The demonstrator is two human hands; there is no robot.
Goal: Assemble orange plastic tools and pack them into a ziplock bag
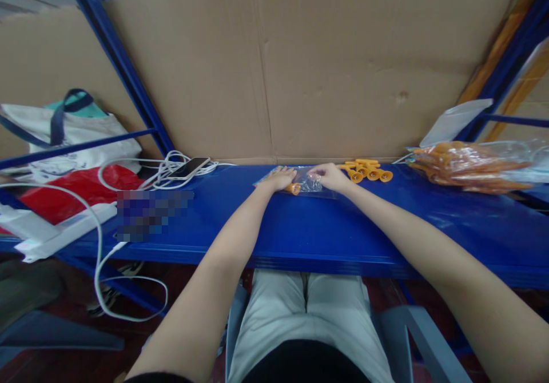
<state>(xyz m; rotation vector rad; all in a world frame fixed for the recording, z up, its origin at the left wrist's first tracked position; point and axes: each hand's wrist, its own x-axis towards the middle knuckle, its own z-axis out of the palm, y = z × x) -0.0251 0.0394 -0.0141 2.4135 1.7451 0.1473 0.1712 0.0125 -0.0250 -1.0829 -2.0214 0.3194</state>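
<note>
A clear plastic bag [318,187] lies flat on the blue table, with the flared end of an orange, horn-shaped piece [294,188] showing in it near its left part. My left hand [279,178] rests flat over the bag's left end, fingers stretched out, hiding the rest of that piece. At the bag's right end, the fingers of my right hand [331,176] are curled and pinched together on the plastic. Just right of that hand sits a small group of orange horn-shaped pieces [364,171], their round flared ends facing me.
A large clear bag of orange pieces [467,166] lies at the right. Leftward are a phone [189,168], tangled white cables [159,171], a power strip [68,231], a red bag [86,191] and a cloth tote [77,140]. Cardboard [326,74] stands behind the blue tabletop [309,228].
</note>
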